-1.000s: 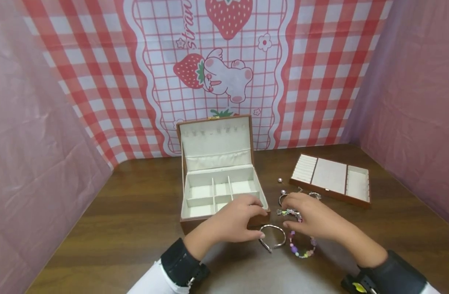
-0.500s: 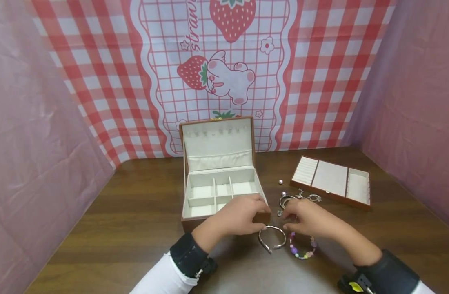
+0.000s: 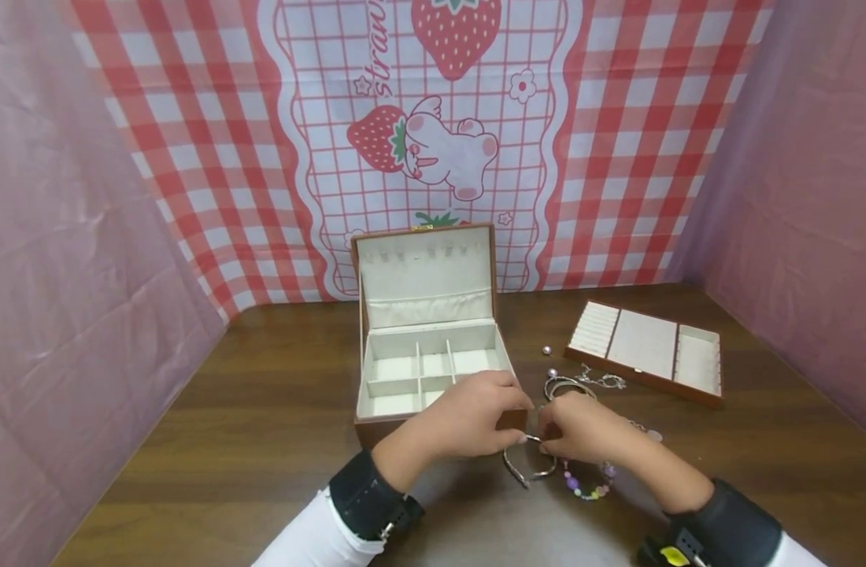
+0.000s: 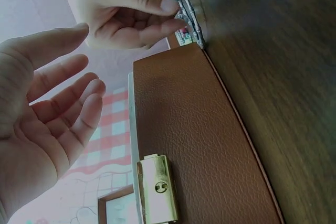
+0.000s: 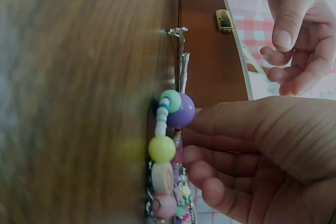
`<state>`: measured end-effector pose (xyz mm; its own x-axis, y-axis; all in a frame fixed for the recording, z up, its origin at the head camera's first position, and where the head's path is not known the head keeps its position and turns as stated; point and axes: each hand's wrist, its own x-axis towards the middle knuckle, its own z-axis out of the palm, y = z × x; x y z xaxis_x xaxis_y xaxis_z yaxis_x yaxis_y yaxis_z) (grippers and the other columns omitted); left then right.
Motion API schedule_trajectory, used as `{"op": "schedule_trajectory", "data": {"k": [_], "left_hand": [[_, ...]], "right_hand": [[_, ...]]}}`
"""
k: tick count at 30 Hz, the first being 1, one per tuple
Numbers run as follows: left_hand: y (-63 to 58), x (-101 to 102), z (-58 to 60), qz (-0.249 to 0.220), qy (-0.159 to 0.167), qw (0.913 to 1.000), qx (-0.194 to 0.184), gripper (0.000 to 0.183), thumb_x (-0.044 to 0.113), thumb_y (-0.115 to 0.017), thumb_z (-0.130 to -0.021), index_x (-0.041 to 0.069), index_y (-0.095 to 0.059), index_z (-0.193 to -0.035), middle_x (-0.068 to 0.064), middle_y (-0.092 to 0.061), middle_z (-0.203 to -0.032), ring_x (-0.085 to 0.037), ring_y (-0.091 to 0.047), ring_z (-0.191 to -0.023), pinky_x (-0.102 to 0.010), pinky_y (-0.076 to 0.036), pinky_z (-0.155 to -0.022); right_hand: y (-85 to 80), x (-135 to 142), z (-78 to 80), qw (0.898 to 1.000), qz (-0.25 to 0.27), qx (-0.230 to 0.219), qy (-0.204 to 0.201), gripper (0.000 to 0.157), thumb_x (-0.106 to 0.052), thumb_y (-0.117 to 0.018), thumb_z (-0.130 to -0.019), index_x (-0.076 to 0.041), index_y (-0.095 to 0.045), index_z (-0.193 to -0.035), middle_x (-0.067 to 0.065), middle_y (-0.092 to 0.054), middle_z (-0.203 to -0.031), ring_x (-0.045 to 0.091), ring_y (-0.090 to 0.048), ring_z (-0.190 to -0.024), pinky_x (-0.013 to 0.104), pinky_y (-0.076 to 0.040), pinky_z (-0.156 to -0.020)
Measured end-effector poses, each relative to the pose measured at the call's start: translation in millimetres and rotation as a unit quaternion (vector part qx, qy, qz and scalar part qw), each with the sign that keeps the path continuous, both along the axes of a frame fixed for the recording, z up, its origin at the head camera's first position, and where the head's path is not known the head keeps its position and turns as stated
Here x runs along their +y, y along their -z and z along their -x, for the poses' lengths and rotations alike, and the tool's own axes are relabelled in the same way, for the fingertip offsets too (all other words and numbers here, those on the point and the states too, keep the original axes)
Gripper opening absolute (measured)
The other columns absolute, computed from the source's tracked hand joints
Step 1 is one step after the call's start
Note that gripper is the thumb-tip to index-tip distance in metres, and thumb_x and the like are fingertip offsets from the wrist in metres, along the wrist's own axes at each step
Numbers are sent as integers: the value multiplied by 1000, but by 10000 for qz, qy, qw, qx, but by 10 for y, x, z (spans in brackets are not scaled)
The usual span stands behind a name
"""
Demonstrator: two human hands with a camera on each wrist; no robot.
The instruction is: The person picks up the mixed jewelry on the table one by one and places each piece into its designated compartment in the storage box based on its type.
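My left hand (image 3: 468,417) hovers by the front right corner of an open brown jewelry box (image 3: 440,429), thumb apart from its loosely bent fingers and nothing between them. Below its thumb lies a silver cuff bangle (image 3: 516,470) with a gap at the front. My right hand (image 3: 582,425) is low at the bangle's right side, fingers bent, thumb and forefinger close together. Seen from the right wrist, its thumb reaches behind a pastel beaded bracelet (image 5: 162,149); I cannot tell whether the fingertips pinch anything. The gold clasp (image 4: 157,187) is on the box front.
Behind the right hand lie more silver bangles (image 3: 556,386), a chain bracelet (image 3: 606,382) and two small pearl pieces, one pearl (image 3: 546,350) farther back. A shallow divided tray (image 3: 642,345) rests at right. Checked strawberry cloth (image 3: 617,157) hangs behind the wooden table (image 3: 277,417).
My right hand has moved left and slightly down toward the silver cuff bangle. The left hand stays near the box corner, drifting slightly right in the view as the head camera shifts.
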<state>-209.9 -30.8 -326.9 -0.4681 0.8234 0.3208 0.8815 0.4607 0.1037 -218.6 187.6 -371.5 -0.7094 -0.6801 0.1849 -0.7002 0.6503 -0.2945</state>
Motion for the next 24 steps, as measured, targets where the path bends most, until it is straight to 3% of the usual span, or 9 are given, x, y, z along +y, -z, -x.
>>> {"op": "schedule_trajectory", "data": {"k": [6, 16, 24], "left_hand": [[28, 15, 2, 80, 20, 10000, -49, 25, 29, -75, -86, 13, -72, -105, 5, -65, -87, -2, -52, -75, -12, -40, -68], [78, 51, 14, 271, 47, 9995, -134, 23, 31, -73, -87, 15, -73, -103, 8, -64, -81, 1, -50, -73, -12, -39, -65], [80, 44, 2, 328, 27, 9992, -246, 26, 35, -73, -87, 15, -73, -105, 7, -65, -84, 2, -51, -74, -10, -39, -67]], "right_hand": [[52, -16, -14, 9997, -97, 200, 56, 23, -10, -82, -69, -20, -61, -64, -17, -51, -59, -1, -44, -55, 22, -41, -52], [70, -42, -25, 9985, -17, 448, 310, 26, -2, -76, -67, -19, -57, -61, -15, -48, -56, 0, -40, -52, 21, -38, -49], [33, -66, -67, 9976, -106, 302, 615, 24, -3, -75, -65, -19, -57, -62, -15, -47, -56, 1, -39, -50, 20, -38, -48]]}}
